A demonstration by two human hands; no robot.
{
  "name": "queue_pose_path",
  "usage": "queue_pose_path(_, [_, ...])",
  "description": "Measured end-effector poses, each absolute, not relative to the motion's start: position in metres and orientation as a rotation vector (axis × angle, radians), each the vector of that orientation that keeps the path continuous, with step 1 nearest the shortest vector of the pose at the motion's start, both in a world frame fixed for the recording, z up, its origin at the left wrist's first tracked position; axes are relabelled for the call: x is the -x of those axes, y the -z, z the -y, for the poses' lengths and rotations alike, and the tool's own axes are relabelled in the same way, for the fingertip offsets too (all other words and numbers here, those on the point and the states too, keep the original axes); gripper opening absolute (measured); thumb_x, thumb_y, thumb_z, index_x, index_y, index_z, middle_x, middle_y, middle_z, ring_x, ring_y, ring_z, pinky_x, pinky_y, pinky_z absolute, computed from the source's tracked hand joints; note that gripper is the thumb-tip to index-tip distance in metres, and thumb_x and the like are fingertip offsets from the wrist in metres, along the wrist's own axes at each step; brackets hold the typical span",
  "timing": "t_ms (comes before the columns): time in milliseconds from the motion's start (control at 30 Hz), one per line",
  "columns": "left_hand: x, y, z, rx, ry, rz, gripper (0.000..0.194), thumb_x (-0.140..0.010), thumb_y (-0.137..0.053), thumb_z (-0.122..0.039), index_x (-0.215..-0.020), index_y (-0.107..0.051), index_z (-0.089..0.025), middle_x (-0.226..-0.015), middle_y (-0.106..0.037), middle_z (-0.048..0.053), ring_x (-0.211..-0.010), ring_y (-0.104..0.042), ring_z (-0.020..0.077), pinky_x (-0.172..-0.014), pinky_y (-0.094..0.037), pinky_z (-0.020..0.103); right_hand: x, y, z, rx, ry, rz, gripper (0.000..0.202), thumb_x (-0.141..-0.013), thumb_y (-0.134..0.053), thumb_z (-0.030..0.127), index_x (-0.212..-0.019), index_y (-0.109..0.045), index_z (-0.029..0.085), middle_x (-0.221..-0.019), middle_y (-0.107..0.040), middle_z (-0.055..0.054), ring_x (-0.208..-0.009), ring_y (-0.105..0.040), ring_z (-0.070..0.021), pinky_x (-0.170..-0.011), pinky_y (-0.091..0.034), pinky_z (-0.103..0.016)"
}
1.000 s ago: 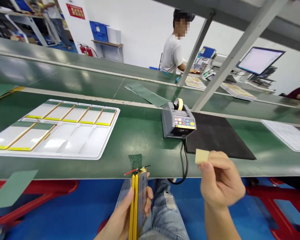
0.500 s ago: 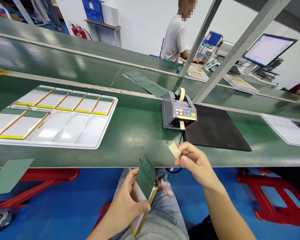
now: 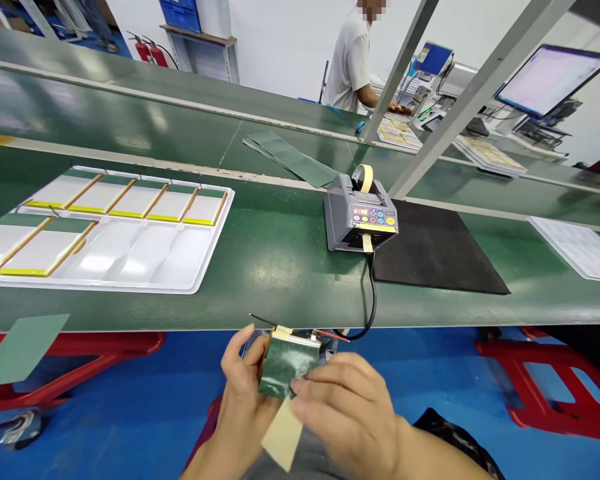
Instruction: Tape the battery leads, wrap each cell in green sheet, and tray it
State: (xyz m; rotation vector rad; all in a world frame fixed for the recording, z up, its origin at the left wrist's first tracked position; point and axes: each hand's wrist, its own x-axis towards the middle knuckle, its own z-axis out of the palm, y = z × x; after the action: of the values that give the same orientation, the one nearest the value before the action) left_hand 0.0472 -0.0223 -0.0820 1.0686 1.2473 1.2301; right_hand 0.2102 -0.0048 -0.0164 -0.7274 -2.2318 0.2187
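Note:
My left hand [image 3: 247, 390] is wrapped round a flat battery cell with a black wire and a red wire at its top end. Dark green insulating paper [image 3: 287, 367] covers the face toward me, and a bit of cream tape shows at the upper edge. My right hand [image 3: 353, 407] pinches a strip of cream tape [image 3: 283, 433], which hangs down below the paper. Its fingertips lie at the paper's lower right corner. Beyond my hands stands a grey tape dispenser [image 3: 363, 213], a short tape end sticking out of its front.
A white tray [image 3: 195, 273] with several similar cells lies at left. A loose green sheet [image 3: 25, 350] overhangs the front edge. Green strips [image 3: 293, 160] lie behind, a black mat [image 3: 440, 253] at right. A power cable [image 3: 373, 307] hangs near my right hand. A co-worker [image 3: 350, 60] sits opposite.
My right hand has come down and left, bringing the tape strip to the cell. My left hand has turned the cell so its green-covered face and wired end show. The view has shifted slightly.

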Motion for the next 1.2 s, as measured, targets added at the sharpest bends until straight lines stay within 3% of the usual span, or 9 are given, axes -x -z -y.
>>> queue_pose_path(100, [-0.044, 0.090, 0.023, -1.196, -1.272, -1.203, 0.043, -0.069, -0.073, -0.025, -0.106, -0.053, -0.031, -0.104, -0.061, 0.002, -0.091, -0.061, 0.0244, -0.079, -0.048, 0.038, -0.207, 0.023, 0.010, 0.759, -0.194, 2.192, 0.038, -0.084, -0.049, 0.007, -0.120, -0.049, 0.021, -0.088, -0.075, -0.003, -0.077, -0.068, -0.0162, -0.070, -0.053, -0.031])
queue_pose_path(200, [-0.041, 0.090, 0.020, -1.386, -1.250, -1.159, 0.024, -0.074, -0.066, -0.020, -0.095, -0.058, -0.029, -0.098, -0.060, 0.002, -0.091, -0.059, 0.0242, -0.074, -0.048, 0.035, -0.216, 0.015, 0.008, 0.784, -0.337, 2.268, 0.043, -0.083, -0.056, 0.015, -0.123, -0.045, 0.025, -0.095, -0.074, -0.002, -0.083, -0.067, -0.0162, -0.075, -0.051, -0.032])
queue_pose_path(300, [-0.041, 0.082, 0.014, -1.686, -1.156, -1.091, 0.033, -0.081, -0.051, -0.009, -0.105, -0.053, -0.031, -0.099, -0.056, 0.002, -0.093, -0.057, 0.0214, -0.076, -0.045, 0.033, -0.236, -0.006, -0.002, 0.802, -0.571, 2.276, 0.050, -0.082, -0.064, 0.028, -0.126, -0.041, 0.027, -0.101, -0.071, -0.002, -0.092, -0.066, -0.0177, -0.085, -0.049, -0.036])
queue_pose_path(400, [-0.042, 0.075, 0.010, -1.831, -1.063, -1.058, 0.041, -0.081, -0.043, -0.003, -0.109, -0.046, -0.033, -0.104, -0.053, 0.002, -0.097, -0.056, 0.0198, -0.075, -0.044, 0.030, -0.256, -0.024, -0.019, 0.853, -0.681, 2.172, 0.046, -0.082, -0.063, 0.027, -0.125, -0.045, 0.026, -0.101, -0.068, -0.003, -0.098, -0.062, -0.0191, -0.085, -0.049, -0.036])
queue_pose_path(533, [-0.043, 0.071, 0.008, -1.818, -1.067, -1.091, 0.037, -0.080, -0.042, -0.001, -0.102, -0.044, -0.031, -0.105, -0.054, 0.002, -0.100, -0.056, 0.0206, -0.071, -0.043, 0.028, -0.273, -0.036, -0.046, 0.998, -0.596, 2.090, 0.017, -0.083, -0.061, 0.027, -0.099, -0.059, 0.023, -0.094, -0.060, -0.004, -0.087, -0.058, -0.0184, -0.077, -0.049, -0.034])
queue_pose_path(600, [-0.043, 0.070, 0.008, -1.829, -1.053, -1.093, 0.036, -0.079, -0.042, -0.002, -0.101, -0.045, -0.030, -0.102, -0.055, 0.002, -0.094, -0.058, 0.0202, -0.068, -0.043, 0.027, -0.278, -0.039, -0.060, 0.997, -0.708, 2.207, 0.007, -0.083, -0.060, 0.029, -0.083, -0.058, 0.022, -0.082, -0.057, -0.002, -0.077, -0.055, -0.0155, -0.072, -0.047, -0.031])
queue_pose_path(700, [-0.041, 0.069, 0.008, -1.897, -0.959, -1.074, 0.035, -0.080, -0.042, -0.003, -0.101, -0.045, -0.030, -0.102, -0.055, 0.002, -0.089, -0.059, 0.0196, -0.063, -0.043, 0.026, -0.278, -0.041, -0.076, 0.874, -0.880, 2.556, 0.017, -0.081, -0.061, 0.030, -0.071, -0.053, 0.020, -0.074, -0.053, 0.001, -0.071, -0.049, -0.0124, -0.069, -0.043, -0.027])
queue_pose_path(833, [-0.040, 0.067, 0.008, -1.946, -0.829, -1.017, 0.036, -0.080, -0.040, -0.003, -0.102, -0.043, -0.031, -0.100, -0.052, 0.000, -0.078, -0.057, 0.0155, -0.061, -0.042, 0.024, -0.271, -0.038, -0.083, 0.769, -0.849, 2.857, 0.024, -0.077, -0.064, 0.034, -0.067, -0.048, 0.020, -0.070, -0.047, 0.003, -0.068, -0.043, -0.0118, -0.067, -0.038, -0.024])
queue_pose_path(1200, [-0.044, 0.058, 0.008, -1.980, -0.790, -0.959, 0.042, -0.076, -0.039, -0.001, -0.103, -0.042, -0.032, -0.088, -0.049, -0.001, -0.065, -0.051, 0.0149, -0.053, -0.034, 0.023, -0.265, -0.030, -0.083, 0.785, -0.786, 2.956, 0.025, -0.075, -0.065, 0.035, -0.069, -0.046, 0.020, -0.069, -0.045, 0.004, -0.068, -0.042, -0.0118, -0.064, -0.033, -0.024])
